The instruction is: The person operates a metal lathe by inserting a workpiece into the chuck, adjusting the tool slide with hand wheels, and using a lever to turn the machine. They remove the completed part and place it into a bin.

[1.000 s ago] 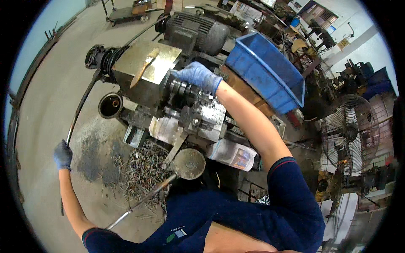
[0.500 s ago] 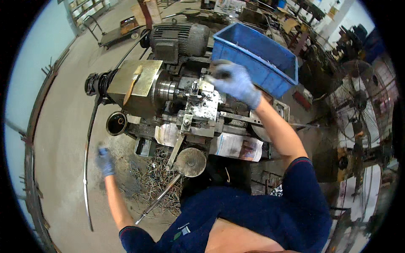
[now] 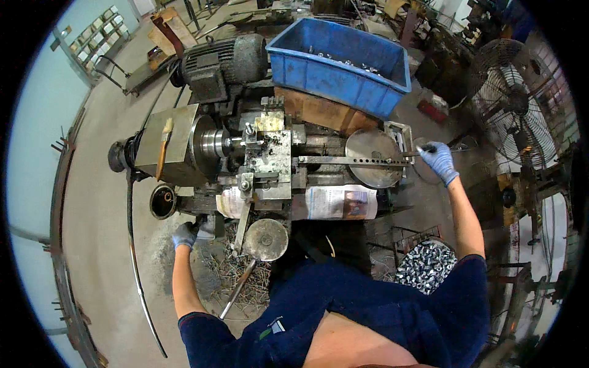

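In a blue-grey glove, my right hand is closed round the outer end of a long flat lever with a row of holes. The lever reaches right from the slide of a small lathe, over a round metal disc. My left hand, gloved too, is closed at a dark part below the lathe's front left, beside a small metal box; what its fingers hold is unclear. The lathe's chuck stands left of the slide, next to a headstock with a wooden-handled brush on top.
A blue bin with small metal parts stands behind the lathe, right of a motor. Newspaper lies along the front. A basket of shiny metal pieces is at right, a fan beyond. Thin scrap covers the floor.
My right hand has moved from above the slide, rightward and nearer, to the lever's end. My left hand has come right to the lathe's front left. The view has shifted too.
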Motion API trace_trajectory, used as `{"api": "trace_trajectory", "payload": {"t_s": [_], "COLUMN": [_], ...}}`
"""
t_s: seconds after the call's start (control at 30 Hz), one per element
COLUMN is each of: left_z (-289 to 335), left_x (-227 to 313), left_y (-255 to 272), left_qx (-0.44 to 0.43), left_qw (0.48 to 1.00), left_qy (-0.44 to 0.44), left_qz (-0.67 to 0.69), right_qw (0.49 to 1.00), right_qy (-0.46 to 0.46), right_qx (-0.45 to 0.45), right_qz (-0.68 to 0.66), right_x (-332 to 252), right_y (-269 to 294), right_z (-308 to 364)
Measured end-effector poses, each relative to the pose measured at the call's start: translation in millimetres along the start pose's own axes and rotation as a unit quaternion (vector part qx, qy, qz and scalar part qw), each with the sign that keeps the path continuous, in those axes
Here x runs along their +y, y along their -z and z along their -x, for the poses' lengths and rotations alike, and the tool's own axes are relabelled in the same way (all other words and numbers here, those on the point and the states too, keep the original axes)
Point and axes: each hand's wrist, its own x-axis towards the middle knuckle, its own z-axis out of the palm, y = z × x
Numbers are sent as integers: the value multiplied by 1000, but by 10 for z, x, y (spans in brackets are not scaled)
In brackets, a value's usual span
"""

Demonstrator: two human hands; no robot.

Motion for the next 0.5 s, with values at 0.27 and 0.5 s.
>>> {"api": "trace_trajectory", "payload": {"t_s": [0.27, 0.5], "left_z": [904, 2076], "left_x": [36, 1255], "left_y": [422, 1399], "left_qx": [-121, -151], "left_qw": [979, 922], "left_qy": [-16, -172], "left_qz": [166, 313], "right_qw": [919, 918], "right_qy": [-76, -166], "right_qx": [-124, -110], "right_qz": [367, 342], "right_x": [1000, 1189], "right_y": [-134, -240], "right_z": [-287, -112]}}
